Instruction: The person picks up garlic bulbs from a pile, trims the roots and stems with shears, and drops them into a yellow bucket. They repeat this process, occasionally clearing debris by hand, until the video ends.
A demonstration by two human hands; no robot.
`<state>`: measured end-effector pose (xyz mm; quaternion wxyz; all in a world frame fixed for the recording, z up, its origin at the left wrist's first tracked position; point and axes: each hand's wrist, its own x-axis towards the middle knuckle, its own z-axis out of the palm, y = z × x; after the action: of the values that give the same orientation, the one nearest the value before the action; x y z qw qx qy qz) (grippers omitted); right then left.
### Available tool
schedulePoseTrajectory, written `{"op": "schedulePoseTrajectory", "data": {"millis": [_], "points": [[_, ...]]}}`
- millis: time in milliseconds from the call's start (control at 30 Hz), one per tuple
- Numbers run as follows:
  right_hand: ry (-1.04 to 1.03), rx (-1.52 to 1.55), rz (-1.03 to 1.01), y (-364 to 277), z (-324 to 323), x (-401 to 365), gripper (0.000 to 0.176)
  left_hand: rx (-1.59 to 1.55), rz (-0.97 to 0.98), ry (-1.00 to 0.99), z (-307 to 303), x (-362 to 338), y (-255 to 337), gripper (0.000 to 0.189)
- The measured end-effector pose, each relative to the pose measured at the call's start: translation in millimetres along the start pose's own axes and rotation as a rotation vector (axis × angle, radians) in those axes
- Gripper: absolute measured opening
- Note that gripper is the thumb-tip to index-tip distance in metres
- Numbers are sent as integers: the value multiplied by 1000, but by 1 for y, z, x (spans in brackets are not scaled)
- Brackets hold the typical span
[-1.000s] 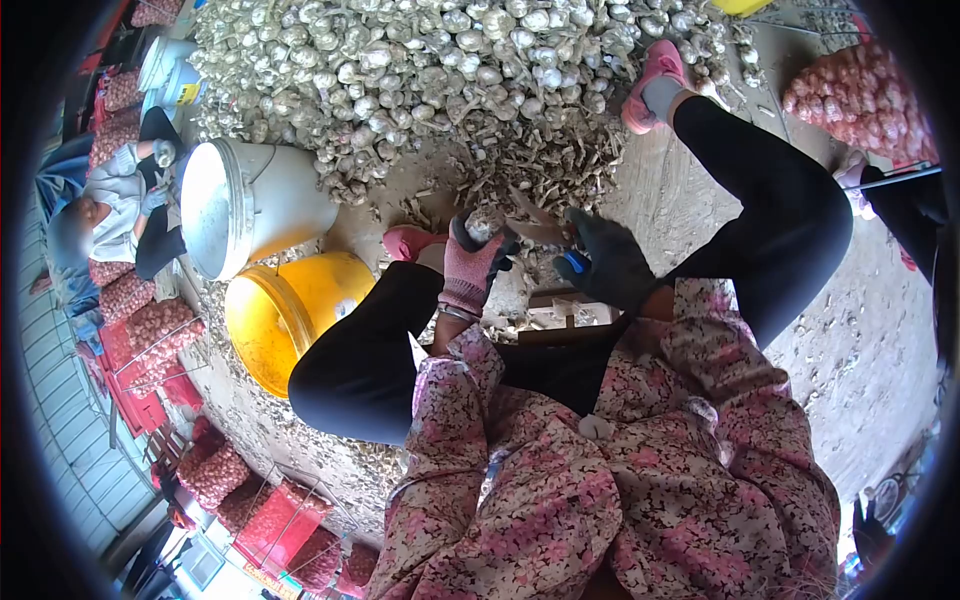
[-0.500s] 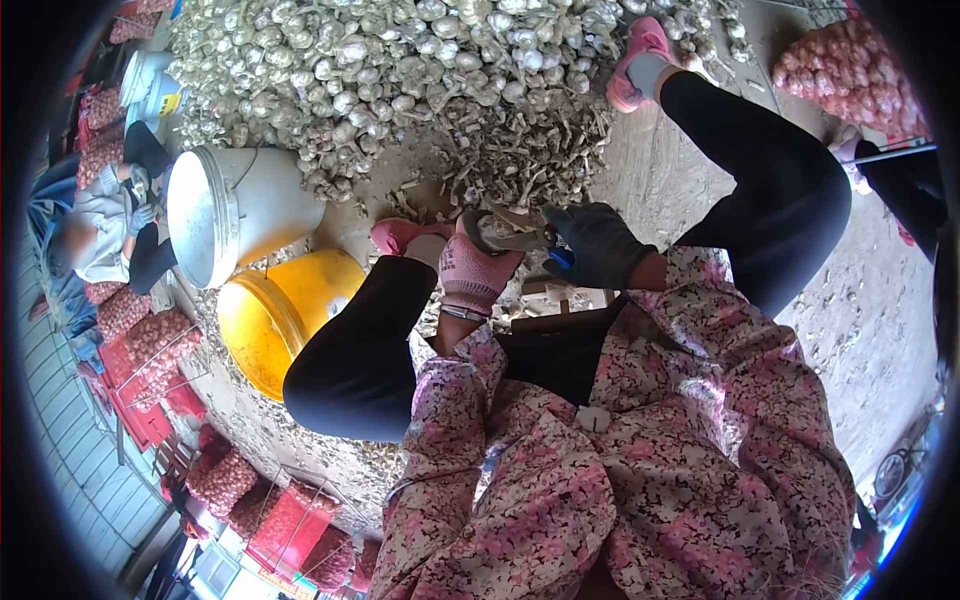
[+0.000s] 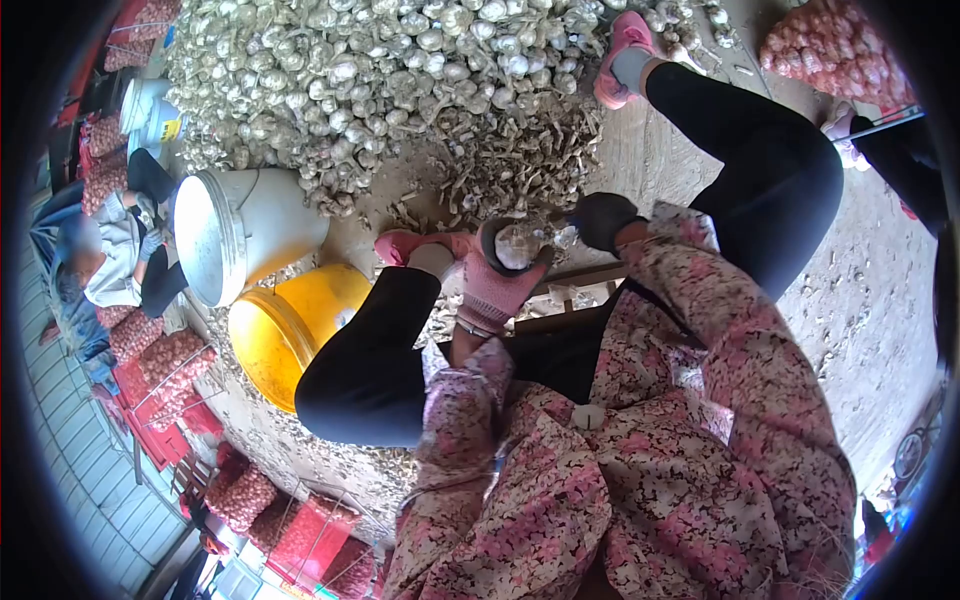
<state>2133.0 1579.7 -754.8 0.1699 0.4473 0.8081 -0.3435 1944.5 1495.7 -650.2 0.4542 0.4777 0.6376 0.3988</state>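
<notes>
Fingers curled, a pink-gloved left hand (image 3: 496, 284) cupped a round white garlic bulb (image 3: 516, 247) needing steadiness, the dark-gloved right hand's (image 3: 604, 222) hold unclear.

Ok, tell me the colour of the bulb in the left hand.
The garlic bulb in the left hand is whitish; see the head view.

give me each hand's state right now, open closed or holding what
Left hand: holding a garlic bulb.
Right hand: open or closed cannot be told; its grip is hidden.
</notes>
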Motion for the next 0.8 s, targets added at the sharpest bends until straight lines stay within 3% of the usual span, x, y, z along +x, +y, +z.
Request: {"op": "schedulePoseTrajectory", "data": {"millis": [33, 100, 133, 167, 233, 267, 367, 467, 533, 633, 800], "points": [[0, 3, -7, -5, -1, -2, 25, -137, -8, -1, -1, 2, 1, 54], [242, 277, 3, -17, -12, -13, 32, -402, -207, 28, -13, 6, -23, 50], [214, 363, -36, -29, -29, -24, 45, -506, -182, 99, -16, 6, -36, 46], [214, 353, -42, -37, -39, -32, 45, -251, -389, 52, -28, 11, -40, 50], [429, 280, -294, -51, -50, -48, 53, -285, -193, 42, -29, 15, -41, 42], [288, 178, -256, -56, -60, -53, 66, -281, -195, 45, -29, 15, -40, 42], [308, 126, -266, -58, -60, -55, 70, -311, -282, 66, -27, 15, -33, 43], [291, -34, -288, -57, -64, -57, 72, -252, -179, 81, -27, 10, -33, 49], [259, -35, -308, -54, -64, -55, 71, 205, -165, 48, -28, 10, -31, 63], [181, -37, -336, -55, -64, -52, 69, 343, -153, 30, -27, 9, -29, 71], [91, -83, -347, -54, -45, -45, 67, 458, -104, 5, -27, 3, -26, 65]]}}
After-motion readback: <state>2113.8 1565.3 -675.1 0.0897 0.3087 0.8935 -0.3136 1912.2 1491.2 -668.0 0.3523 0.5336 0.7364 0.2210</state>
